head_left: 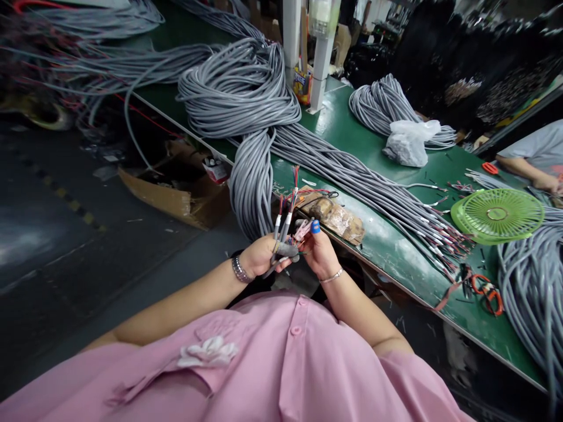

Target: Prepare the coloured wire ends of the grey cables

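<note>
My left hand (264,255) is closed around the ends of a few grey cables (281,225), whose stripped red and coloured wires stick upward. A grey cot covers one finger. My right hand (317,249) is closed in a pinch on the thin coloured wire ends (303,230) beside the left hand; a blue cot (315,226) covers one fingertip. Both hands are held close together in front of my pink shirt, just off the near edge of the green bench (382,234). A thick bundle of grey cables (253,170) hangs over that edge behind the hands.
Big coils of grey cable (240,88) lie on the bench, with more at the right (534,281). A green fan grille (499,214), orange-handled cutters (486,290), a white plastic bag (409,143) and a brown taped block (336,217) sit there. Another person's arm (528,167) rests far right. A cardboard box (176,190) lies on the floor.
</note>
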{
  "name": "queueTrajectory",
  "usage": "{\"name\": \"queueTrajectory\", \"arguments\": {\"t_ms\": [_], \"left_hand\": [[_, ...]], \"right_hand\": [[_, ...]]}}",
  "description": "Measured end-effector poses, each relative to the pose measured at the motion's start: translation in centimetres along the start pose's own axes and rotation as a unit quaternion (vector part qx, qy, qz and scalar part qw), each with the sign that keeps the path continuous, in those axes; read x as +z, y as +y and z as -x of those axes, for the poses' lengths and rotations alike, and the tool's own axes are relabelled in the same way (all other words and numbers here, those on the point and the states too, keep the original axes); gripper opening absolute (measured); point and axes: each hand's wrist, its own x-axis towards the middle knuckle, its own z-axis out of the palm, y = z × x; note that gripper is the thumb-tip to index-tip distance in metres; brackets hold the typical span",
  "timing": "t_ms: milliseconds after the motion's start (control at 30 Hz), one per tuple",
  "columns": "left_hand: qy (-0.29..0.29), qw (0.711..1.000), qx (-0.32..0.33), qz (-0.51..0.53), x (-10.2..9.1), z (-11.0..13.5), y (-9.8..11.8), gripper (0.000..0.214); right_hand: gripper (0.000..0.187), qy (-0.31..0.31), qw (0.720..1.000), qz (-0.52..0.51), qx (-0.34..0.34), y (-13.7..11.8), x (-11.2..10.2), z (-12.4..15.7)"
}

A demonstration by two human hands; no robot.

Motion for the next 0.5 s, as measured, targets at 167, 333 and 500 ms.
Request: {"name": "queueTrajectory", "arguments": {"t_ms": [167,333,500], "left_hand": [[0.008,1.000,0.016,0.000,0.5,1.1,0.1,0.021],[0.025,0.999,0.040,0.000,0.8,2.0,0.1,0.024],[0.031,0.998,0.041,0.027,0.9,1.7,0.8,0.022]], "right_hand": [[0.054,-0.033,0.997,-0.029,0.057,-0.4,-0.5,0.5],[0.043,-0.034,0.998,-0.014,0.052,-0.9,0.1,1.2],[0.034,0.011,0.999,0.030,0.011,-0.8,0.5,1.2]]}}
